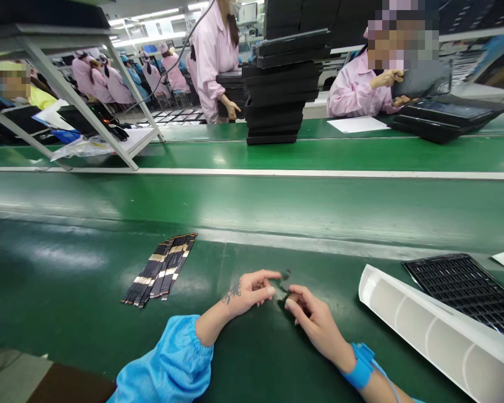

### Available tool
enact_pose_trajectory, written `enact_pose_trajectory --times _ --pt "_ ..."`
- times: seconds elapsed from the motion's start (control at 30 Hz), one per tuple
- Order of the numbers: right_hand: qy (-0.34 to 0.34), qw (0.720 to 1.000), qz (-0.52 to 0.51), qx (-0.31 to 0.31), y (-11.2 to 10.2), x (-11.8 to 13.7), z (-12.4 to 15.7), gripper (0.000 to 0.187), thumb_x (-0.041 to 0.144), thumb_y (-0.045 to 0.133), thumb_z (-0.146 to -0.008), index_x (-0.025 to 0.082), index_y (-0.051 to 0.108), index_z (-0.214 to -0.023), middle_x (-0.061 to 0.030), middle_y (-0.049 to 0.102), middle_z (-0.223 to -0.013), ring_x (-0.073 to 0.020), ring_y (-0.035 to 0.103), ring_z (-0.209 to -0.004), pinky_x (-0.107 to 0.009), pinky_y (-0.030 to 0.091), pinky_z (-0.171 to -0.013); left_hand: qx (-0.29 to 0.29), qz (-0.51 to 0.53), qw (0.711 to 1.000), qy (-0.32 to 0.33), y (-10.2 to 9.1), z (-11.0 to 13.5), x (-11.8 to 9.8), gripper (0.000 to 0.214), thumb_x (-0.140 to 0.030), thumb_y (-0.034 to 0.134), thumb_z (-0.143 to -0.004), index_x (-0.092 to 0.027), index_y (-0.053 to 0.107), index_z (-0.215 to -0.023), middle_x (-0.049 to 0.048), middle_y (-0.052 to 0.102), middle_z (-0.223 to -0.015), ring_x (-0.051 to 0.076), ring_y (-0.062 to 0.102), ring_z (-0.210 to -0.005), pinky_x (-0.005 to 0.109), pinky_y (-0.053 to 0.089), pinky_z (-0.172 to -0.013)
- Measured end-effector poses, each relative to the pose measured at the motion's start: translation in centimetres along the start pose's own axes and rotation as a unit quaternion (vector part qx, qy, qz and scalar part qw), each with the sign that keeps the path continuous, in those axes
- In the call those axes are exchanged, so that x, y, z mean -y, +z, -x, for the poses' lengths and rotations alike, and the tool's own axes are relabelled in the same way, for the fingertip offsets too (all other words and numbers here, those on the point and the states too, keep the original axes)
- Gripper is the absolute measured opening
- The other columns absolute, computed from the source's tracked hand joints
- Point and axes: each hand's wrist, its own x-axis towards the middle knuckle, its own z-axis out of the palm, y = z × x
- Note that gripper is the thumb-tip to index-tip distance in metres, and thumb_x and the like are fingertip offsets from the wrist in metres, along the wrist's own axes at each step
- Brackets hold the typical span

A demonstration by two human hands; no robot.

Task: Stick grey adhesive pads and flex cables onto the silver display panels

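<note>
near left: fanned bundle of black-and-gold strips (162, 270)
right: white ribbed tray (437, 336), black grid tray (466, 291)
far belt: stack of black trays (275, 95)

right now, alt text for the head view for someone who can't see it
The left hand and right hand pinch a small dark part over a green bench. Dark strips lie to their left, a white tray and black grid tray to their right; people in pink coats work beyond.

The small dark piece (284, 281) (thin, details too tiny to tell) is pinched between left hand (247, 292) and right hand (315, 322), near centre.
</note>
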Motion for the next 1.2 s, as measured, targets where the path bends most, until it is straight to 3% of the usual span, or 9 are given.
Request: enact_pose_trajectory --times 0.1,0.2,0.3,0.37,0.5,0.7,0.93,1.1,1.2 --pt "-0.001 1.000 -0.016 -0.003 0.04 -0.11 -0.10 0.051 0.048 0.045 -0.092 0.021 0.043 -0.135 -0.0003 0.067 -0.079 -0.0125 0.055 -0.054 -0.025 0.049 -0.051 0.011 -0.035 0.999 0.005 0.02 0.09 -0.12 0.044 -0.050 0.066 -0.077 -0.010 0.074 -0.091 -0.0005 0.053 -0.063 0.008 0.045 -0.054 0.021 0.036 -0.052" --pt "-0.001 1.000 -0.018 0.005 0.02 -0.17 -0.14 0.051 0.049 0.044 -0.092 0.019 0.045 -0.133 0.0001 0.067 -0.076 -0.0128 0.057 -0.054 -0.025 0.049 -0.051 -0.002 0.000 1.000 0.009 0.07 0.01 -0.02 0.061 -0.049 0.067 -0.076 -0.014 0.061 -0.126 -0.0021 0.054 -0.069 0.007 0.044 -0.053 0.021 0.036 -0.051" --pt "0.007 1.000 -0.004 0.006 -0.06 -0.02 -0.08 0.034 0.050 0.046 -0.091 0.020 0.059 -0.101 0.0012 0.062 -0.065 -0.0124 0.056 -0.051 -0.024 0.048 -0.050 -0.014 0.019 1.000 0.003 0.06 -0.11 0.10 0.077 -0.050 0.067 -0.075 -0.016 0.046 -0.141 -0.0032 0.054 -0.071 0.007 0.044 -0.052 0.020 0.037 -0.049" --pt "0.011 1.000 -0.002 0.001 -0.08 0.11 -0.05 0.034 0.051 0.046 -0.091 0.020 0.058 -0.097 0.0022 0.058 -0.062 -0.0124 0.055 -0.050 -0.024 0.047 -0.049 -0.006 -0.008 1.000 -0.002 0.02 -0.07 0.01 0.060 -0.051 0.066 -0.075 -0.012 0.063 -0.121 -0.0026 0.054 -0.066 0.007 0.044 -0.051 0.021 0.036 -0.050" --pt "0.015 1.000 -0.016 -0.006 -0.05 0.22 -0.07 0.053 0.050 0.044 -0.092 0.016 0.046 -0.132 0.0046 0.055 -0.060 -0.0123 0.053 -0.047 -0.024 0.047 -0.047 0.009 -0.057 0.998 -0.001 -0.02 0.11 -0.32 0.042 -0.051 0.064 -0.077 -0.010 0.071 -0.076 -0.0016 0.052 -0.059 0.007 0.044 -0.052 0.021 0.034 -0.051" --pt "0.009 1.000 0.008 0.014 -0.21 0.28 -0.10 0.043 0.054 0.043 -0.092 0.019 0.065 -0.104 0.0025 0.057 -0.056 -0.0118 0.053 -0.045 -0.024 0.046 -0.047 -0.024 0.030 0.999 0.011 0.00 -0.07 0.12 0.081 -0.052 0.067 -0.075 -0.016 0.042 -0.143 -0.0030 0.057 -0.071 0.007 0.044 -0.051 0.020 0.037 -0.049" --pt "0.046 0.996 -0.078 0.004 -0.16 -0.28 -0.06 0.066 0.063 0.033 -0.091 0.016 0.049 -0.134 0.0011 0.062 -0.067 -0.0104 0.051 -0.041 -0.026 0.050 -0.047 -0.006 -0.037 0.999 0.012 -0.09 0.06 0.11 0.044 -0.051 0.064 -0.078 -0.008 0.072 -0.085 -0.0014 0.052 -0.058 0.006 0.043 -0.050 0.020 0.034 -0.049" --pt "0.024 0.995 -0.099 0.011 -0.10 -0.52 -0.01 0.065 0.068 0.028 -0.091 0.016 0.067 -0.102 0.0015 0.055 -0.056 -0.0113 0.050 -0.043 -0.025 0.048 -0.046 -0.026 0.021 0.999 0.021 0.03 0.00 0.17 0.071 -0.050 0.068 -0.075 -0.015 0.051 -0.135 -0.0041 0.053 -0.067 0.006 0.043 -0.049 0.020 0.036 -0.048" --pt "0.037 0.992 -0.124 -0.006 -0.02 -0.44 -0.07 0.068 0.068 0.029 -0.091 0.014 0.058 -0.123 0.0013 0.058 -0.061 -0.0111 0.048 -0.042 -0.026 0.050 -0.047 -0.015 -0.005 1.000 0.012 -0.03 0.01 0.04 0.057 -0.050 0.066 -0.077 -0.013 0.064 -0.119 -0.0034 0.052 -0.065 0.006 0.043 -0.049 0.020 0.035 -0.048"
